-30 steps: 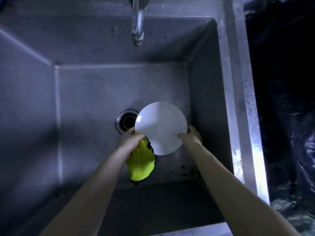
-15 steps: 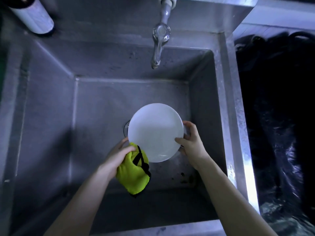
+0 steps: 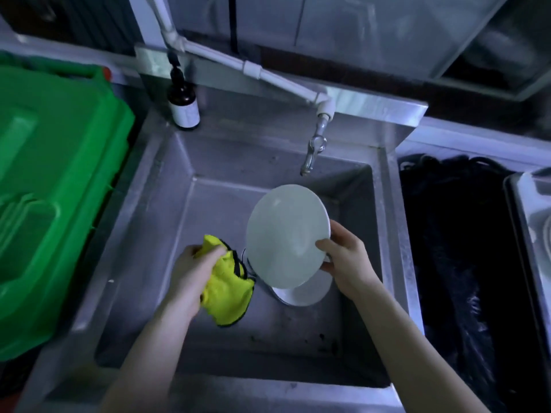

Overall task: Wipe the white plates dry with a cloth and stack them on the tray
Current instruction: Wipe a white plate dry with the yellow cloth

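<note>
1. The steel sink (image 3: 167, 204) is a deep square basin; its floor is bare except for one white plate lying flat near the middle and some dark specks toward the near edge.
2. That lower plate (image 3: 307, 293) is mostly hidden; only its near rim shows under the one held above it.
3. The right hand (image 3: 347, 257) is clamped on the right edge of the upper white plate (image 3: 286, 236), thumb on the face and fingers behind, holding it tilted over the basin below the tap (image 3: 313, 153).
4. The left hand (image 3: 193, 272) is closed around a bunched yellow cloth (image 3: 226, 290) with dark trim, just left of the held plate; whether cloth and plate touch cannot be told.
5. The two hands are apart, each with its own thing, both over the sink.
6. A dark bottle (image 3: 183, 102) with a pale label stands on the sink's back left corner ledge.
7. A green bin (image 3: 50, 189) sits left of the sink with its lid shut, so nothing inside shows.
8. Right of the sink is a space lined with black plastic (image 3: 459, 234); its contents are too dark to make out.
9. At the far right edge a metal tray (image 3: 515, 210) shows only in part.
</note>
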Motion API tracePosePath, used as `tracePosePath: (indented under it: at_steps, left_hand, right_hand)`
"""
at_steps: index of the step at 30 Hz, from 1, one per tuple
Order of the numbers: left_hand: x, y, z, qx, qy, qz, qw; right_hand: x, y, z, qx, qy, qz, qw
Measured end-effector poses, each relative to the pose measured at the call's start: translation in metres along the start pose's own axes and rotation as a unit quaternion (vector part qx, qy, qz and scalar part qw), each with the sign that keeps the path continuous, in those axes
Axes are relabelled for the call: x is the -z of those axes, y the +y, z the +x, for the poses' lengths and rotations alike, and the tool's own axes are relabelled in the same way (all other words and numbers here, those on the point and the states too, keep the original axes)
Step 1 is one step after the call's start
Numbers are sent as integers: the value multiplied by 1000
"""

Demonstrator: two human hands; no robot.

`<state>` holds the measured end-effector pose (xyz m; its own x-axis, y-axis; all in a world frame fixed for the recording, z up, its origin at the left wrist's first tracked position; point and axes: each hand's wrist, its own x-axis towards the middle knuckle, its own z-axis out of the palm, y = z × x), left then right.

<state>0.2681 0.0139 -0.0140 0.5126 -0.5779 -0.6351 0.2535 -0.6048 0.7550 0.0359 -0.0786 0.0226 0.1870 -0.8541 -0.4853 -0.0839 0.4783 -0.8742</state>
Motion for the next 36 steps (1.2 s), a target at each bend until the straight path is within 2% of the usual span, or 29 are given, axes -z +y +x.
tracePosePath:
  at_steps: [3,6,7,8,10,11,15,18,20,22,25,27,28,30,32,34,36]
  left_hand:
    - [3,44,-22,-123,16,-49,991]
    - [-7,74,-52,-259,-62,-14,964]
    - [-11,79,-63,-325,-98,46,939]
    - [-16,81,-73,-394,-130,127,901]
    - [-24,80,-84,-504,-151,288,800]
    - [-26,79,-87,-533,-154,333,763]
    - [-40,79,-99,-611,-199,387,661]
    - [-58,90,-96,-662,-153,403,613]
    - [-68,103,-90,-670,-108,418,605]
    - [-72,112,-81,-657,-86,417,622]
    - [-68,117,-64,-596,-72,366,711]
    - [-62,115,-61,-563,-68,357,742]
    - [-59,109,-64,-567,-65,363,736]
    - [-56,92,-81,-604,-57,379,698]
    - [-59,75,-102,-630,-86,378,673]
    - [-65,72,-115,-638,-127,370,663]
    - [-72,84,-114,-639,-132,373,659]
  right_hand:
    - [3,-10,-18,9,-29,46,998]
    - [-1,-22,-34,34,-70,75,994]
    - [-2,-27,-39,44,-82,88,992]
    - [-3,-34,-43,57,-92,101,989]
    - [-1,-47,-48,88,-90,130,984]
    - [3,-53,-50,101,-78,147,981]
    - [19,-72,-55,137,-51,179,973]
    - [19,-74,-63,147,-67,171,972]
    - [19,-69,-68,144,-66,182,970]
    - [20,-69,-73,144,-61,186,970]
    - [24,-77,-78,165,-54,182,968]
    - [28,-82,-79,185,-49,197,962]
    - [30,-84,-79,194,-41,202,959]
    - [31,-86,-78,202,-29,209,956]
    - [29,-85,-77,189,-33,217,957]
    - [25,-81,-77,177,-30,198,964]
    - [18,-73,-79,161,-35,186,969]
